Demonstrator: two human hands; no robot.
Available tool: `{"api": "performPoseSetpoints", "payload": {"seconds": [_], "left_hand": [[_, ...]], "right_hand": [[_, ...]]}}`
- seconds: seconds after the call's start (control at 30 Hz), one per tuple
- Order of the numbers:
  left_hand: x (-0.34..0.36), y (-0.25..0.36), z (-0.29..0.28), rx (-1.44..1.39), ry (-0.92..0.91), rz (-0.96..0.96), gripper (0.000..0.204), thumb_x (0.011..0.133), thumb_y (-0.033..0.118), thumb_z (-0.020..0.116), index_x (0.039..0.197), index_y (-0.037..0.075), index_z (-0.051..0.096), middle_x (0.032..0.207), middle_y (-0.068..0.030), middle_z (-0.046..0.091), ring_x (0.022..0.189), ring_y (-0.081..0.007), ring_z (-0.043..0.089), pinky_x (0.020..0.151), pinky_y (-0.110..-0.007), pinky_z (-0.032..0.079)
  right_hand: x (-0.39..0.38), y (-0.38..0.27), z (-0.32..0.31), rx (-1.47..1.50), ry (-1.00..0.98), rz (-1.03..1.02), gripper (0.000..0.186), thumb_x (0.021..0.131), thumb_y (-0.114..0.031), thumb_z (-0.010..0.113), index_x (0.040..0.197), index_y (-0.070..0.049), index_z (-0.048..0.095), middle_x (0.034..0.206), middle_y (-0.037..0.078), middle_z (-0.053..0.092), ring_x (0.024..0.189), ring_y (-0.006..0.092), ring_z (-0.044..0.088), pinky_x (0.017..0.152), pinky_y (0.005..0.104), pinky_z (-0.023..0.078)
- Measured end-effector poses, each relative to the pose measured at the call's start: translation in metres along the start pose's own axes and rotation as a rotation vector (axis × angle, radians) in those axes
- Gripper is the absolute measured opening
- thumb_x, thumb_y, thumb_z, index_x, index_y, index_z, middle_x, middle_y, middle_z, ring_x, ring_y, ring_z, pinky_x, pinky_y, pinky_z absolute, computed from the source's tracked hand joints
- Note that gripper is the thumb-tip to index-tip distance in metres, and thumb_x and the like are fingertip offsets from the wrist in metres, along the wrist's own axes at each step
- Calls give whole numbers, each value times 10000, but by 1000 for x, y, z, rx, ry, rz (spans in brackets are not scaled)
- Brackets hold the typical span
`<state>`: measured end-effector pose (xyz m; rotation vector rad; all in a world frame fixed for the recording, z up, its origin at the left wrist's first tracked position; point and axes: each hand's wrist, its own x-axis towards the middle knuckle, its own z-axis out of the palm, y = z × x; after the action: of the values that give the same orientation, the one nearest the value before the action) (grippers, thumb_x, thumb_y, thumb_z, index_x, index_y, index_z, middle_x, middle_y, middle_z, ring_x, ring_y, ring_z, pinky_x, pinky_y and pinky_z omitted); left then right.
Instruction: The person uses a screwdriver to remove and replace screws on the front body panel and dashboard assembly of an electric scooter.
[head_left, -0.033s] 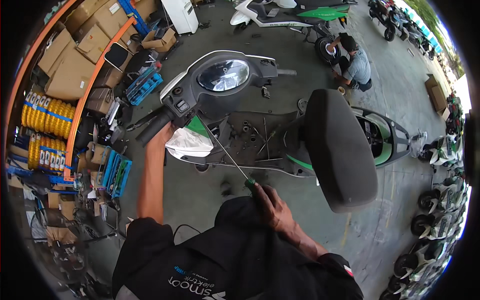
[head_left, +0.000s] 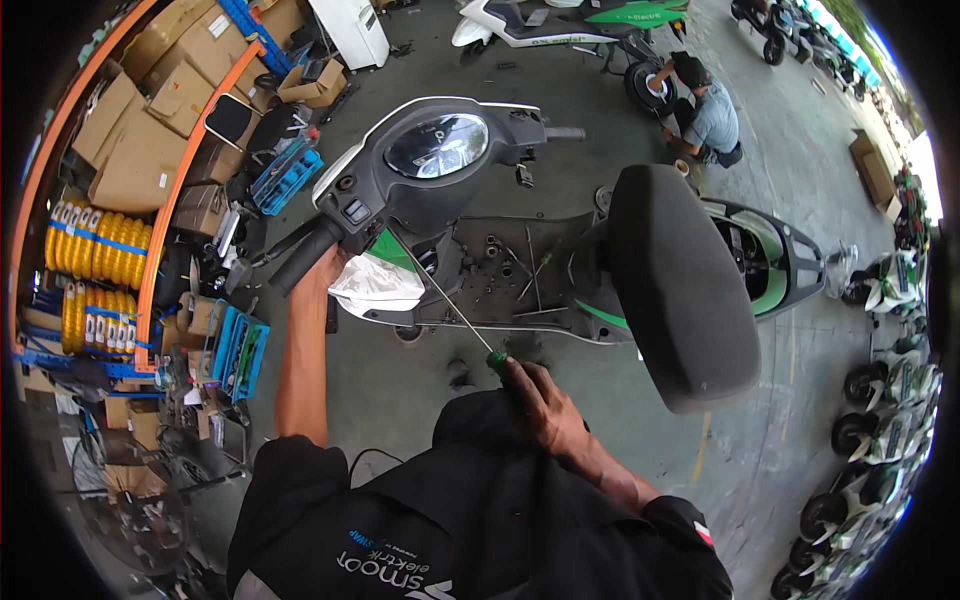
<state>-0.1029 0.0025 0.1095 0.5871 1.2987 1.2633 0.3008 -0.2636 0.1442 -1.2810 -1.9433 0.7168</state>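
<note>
A partly stripped scooter stands across in front of me, with its dark handlebar cover point(head_left: 375, 185) at the left and its raised black seat point(head_left: 680, 290) at the right. My right hand point(head_left: 548, 408) is closed around the green handle of a long screwdriver point(head_left: 447, 298). The thin shaft slants up and left to the front of the scooter below the dashboard point(head_left: 437, 146); its tip is hard to make out. Under the left grip point(head_left: 307, 255), my left hand point(head_left: 328, 268) reaches in beside the white and green front panel point(head_left: 380, 280). Its fingers are hidden there.
Small parts and tools lie on the scooter's footboard point(head_left: 505, 265). Shelving at the left holds cardboard boxes point(head_left: 135, 160) and yellow coils point(head_left: 95, 240). A person point(head_left: 710, 120) crouches by the wheel of another scooter point(head_left: 570, 30). More scooters point(head_left: 880, 440) line the right side.
The view has shifted slightly. Both hands and the screwdriver keep nearly the same place against the scooter.
</note>
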Motion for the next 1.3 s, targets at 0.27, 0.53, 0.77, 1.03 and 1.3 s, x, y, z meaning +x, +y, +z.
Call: {"api": "performPoseSetpoints", "payload": {"seconds": [0.27,0.53,0.77,1.03,1.3], "left_hand": [[-16,19,15,208,-70,-35,265,1036,294,530,1198,112,635,1090,-31,713,907,-189,708,758,-329,625],[-20,24,23,347,-142,-13,330,1052,310,473,1199,64,637,1062,-102,723,918,-241,723,804,-371,631],[-8,30,2,340,-175,-56,353,1068,289,436,1290,64,593,1207,-100,689,1070,-280,695,919,-390,604],[-9,27,14,321,-191,-47,339,1059,291,459,1294,90,597,1218,-86,689,1084,-273,690,933,-397,596],[-11,26,12,299,-107,-46,325,1059,230,440,1257,27,600,1204,-115,684,1057,-275,694,907,-400,620]], "right_hand": [[26,5,-42,1201,-57,634,436,997,-201,632,1346,38,528,959,80,640,763,110,588,642,272,489],[5,8,-19,81,211,-104,433,936,-159,685,1320,-13,551,1077,158,623,835,206,672,667,341,555],[14,13,-26,1665,-15,832,424,1019,-239,587,1307,56,489,1031,164,664,799,211,674,677,322,536],[4,10,-30,669,13,361,455,982,-234,640,1302,62,509,1058,171,625,780,196,662,664,339,537],[8,18,-14,49,222,-50,477,984,-307,634,1296,46,562,987,189,650,705,188,662,683,371,546]]}}
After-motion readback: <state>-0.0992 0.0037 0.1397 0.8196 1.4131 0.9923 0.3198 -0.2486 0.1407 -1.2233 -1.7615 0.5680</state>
